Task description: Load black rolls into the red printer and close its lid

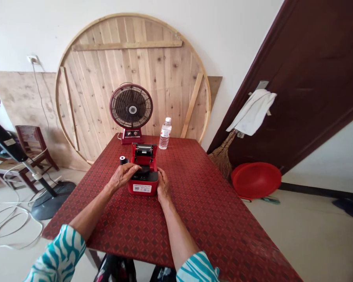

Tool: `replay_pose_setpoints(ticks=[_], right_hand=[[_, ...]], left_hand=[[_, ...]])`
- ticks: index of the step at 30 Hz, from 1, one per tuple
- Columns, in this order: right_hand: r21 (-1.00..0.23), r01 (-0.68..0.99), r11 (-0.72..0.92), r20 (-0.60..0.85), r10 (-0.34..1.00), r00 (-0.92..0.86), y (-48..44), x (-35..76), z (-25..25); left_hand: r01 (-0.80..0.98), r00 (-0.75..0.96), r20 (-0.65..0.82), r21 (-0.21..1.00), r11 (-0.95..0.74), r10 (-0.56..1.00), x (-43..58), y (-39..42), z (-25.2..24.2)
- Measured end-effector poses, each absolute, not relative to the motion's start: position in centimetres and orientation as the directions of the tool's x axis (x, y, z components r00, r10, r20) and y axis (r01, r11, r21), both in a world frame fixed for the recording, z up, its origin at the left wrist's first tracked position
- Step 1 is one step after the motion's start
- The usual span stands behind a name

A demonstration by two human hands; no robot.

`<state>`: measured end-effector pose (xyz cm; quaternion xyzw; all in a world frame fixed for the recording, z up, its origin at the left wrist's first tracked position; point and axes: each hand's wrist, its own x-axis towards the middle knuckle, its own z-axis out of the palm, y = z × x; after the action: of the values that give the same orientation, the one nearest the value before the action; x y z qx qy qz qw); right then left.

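On the table stands a small red-and-black receipt printer with its lid raised and tipped back. A white label is stuck to its front. My left hand reaches over the printer's left side, fingers stretched toward the uncovered compartment; the fingertips are partly hidden. Against the printer's right side, my right hand grips the casing. Just behind my left hand is a dark paper roll with a pale end, close to the printer's left edge.
A red fan and a water bottle stand at the back of the red patterned table. A round wooden board leans on the wall. To the right are a broom and a red basin; a stand base is left.
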<state>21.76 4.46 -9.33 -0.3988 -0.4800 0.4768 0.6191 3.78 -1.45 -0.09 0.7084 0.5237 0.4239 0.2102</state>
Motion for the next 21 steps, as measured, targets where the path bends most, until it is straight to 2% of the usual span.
replay_pose_setpoints(ticks=[4,7,13,16,21], right_hand=[[-0.959,-0.203,0.197,0.186,0.980,0.072,4.0,21.9,-9.3],[-0.960,-0.210,0.183,0.171,0.982,0.075,3.9,21.9,-9.3],[-0.955,-0.267,0.128,0.100,0.988,0.117,7.6,22.0,-6.2],[-0.970,-0.176,0.170,0.162,0.985,0.059,10.3,21.8,-3.8],[-0.957,-0.191,0.220,0.232,0.972,-0.046,11.8,21.5,-3.3]], left_hand=[[0.559,0.083,0.589,0.640,-0.526,0.804,4.8,-2.3,-2.2],[0.598,0.128,0.681,0.527,-0.604,0.721,5.0,-1.9,-3.0],[0.684,0.126,0.751,0.407,-0.605,0.648,4.7,-1.3,-3.9],[0.724,0.127,0.793,0.337,-0.602,0.596,4.6,-1.3,-4.0],[0.764,0.123,0.814,0.288,-0.578,0.567,4.5,-1.5,-3.8]])
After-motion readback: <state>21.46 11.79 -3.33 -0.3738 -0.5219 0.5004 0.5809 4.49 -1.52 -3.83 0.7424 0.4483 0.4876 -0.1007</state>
